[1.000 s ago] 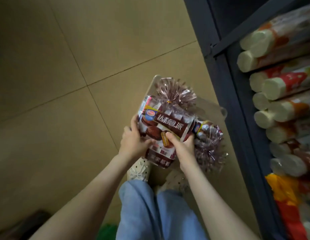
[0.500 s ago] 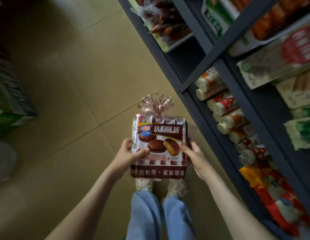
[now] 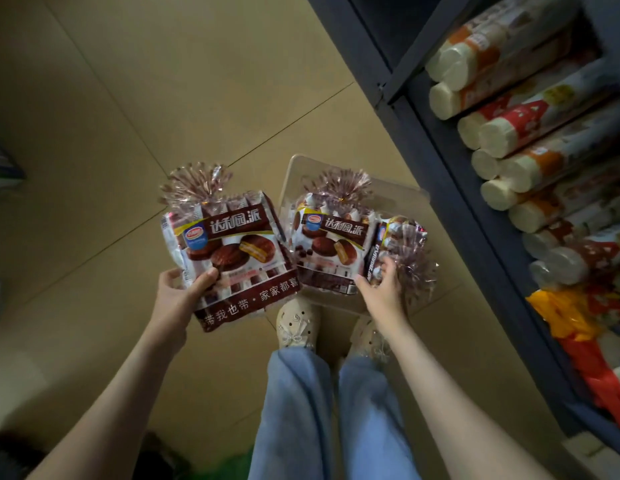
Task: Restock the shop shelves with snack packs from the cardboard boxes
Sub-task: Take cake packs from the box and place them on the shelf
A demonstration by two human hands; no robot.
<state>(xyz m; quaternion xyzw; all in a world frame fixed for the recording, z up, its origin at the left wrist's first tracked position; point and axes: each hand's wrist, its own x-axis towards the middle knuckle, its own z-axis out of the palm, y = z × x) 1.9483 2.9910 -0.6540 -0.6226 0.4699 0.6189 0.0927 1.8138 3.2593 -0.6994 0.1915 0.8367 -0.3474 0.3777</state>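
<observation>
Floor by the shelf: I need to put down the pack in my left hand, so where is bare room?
Bare tile lies left of the held pack and beyond the clear bin, up to the shelf frame. Crowded: rolls behind that frame, two more packs in the bin.

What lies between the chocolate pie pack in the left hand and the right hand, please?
Head view: a second chocolate pie pack, lying in the clear bin, beside the held pack.

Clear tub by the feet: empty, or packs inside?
Not empty: the clear tub holds a face-up pack and an edge-on pack that the right hand grips. The left hand holds a third pack, outside it.
</observation>
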